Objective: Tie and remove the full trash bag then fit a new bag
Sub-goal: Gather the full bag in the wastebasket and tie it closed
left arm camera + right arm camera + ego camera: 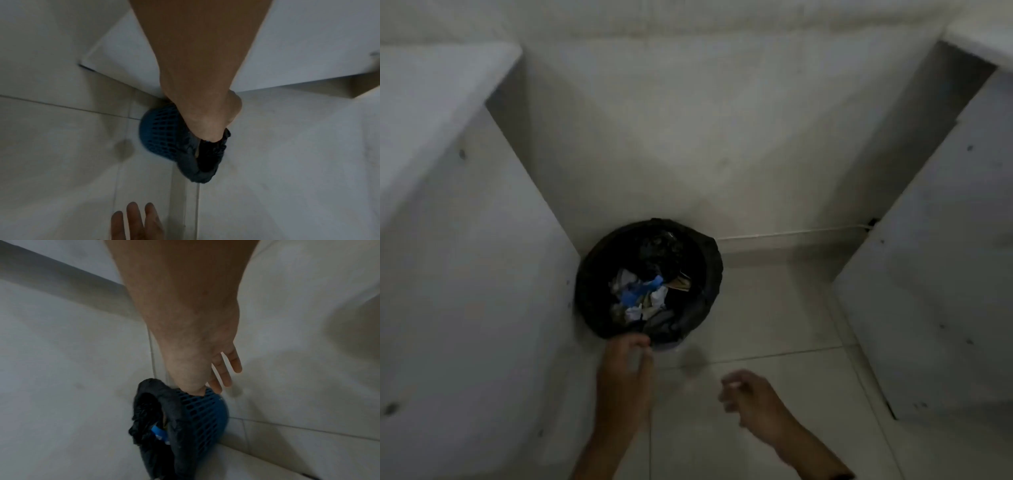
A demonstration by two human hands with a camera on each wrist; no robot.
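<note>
A small blue lattice waste bin (162,134) lined with a black trash bag (709,270) stands on the floor against the wall. Paper and blue scraps (643,294) lie inside it. My left hand (625,363) reaches down to the near rim, and in the left wrist view its fingers curl over the bag's folded edge (207,160), with the fingertips hidden. My right hand (746,394) hovers to the right of the bin and holds nothing. In the right wrist view its fingers (226,374) are straight, just above the bin's blue side (205,415).
The bin sits in a recess between two white cabinet panels, one on the left (448,240) and one on the right (935,274). The wall (688,137) is behind it. Pale floor tiles (774,308) stretch to the bin's right, and a thin white cable (791,233) runs along the wall's foot.
</note>
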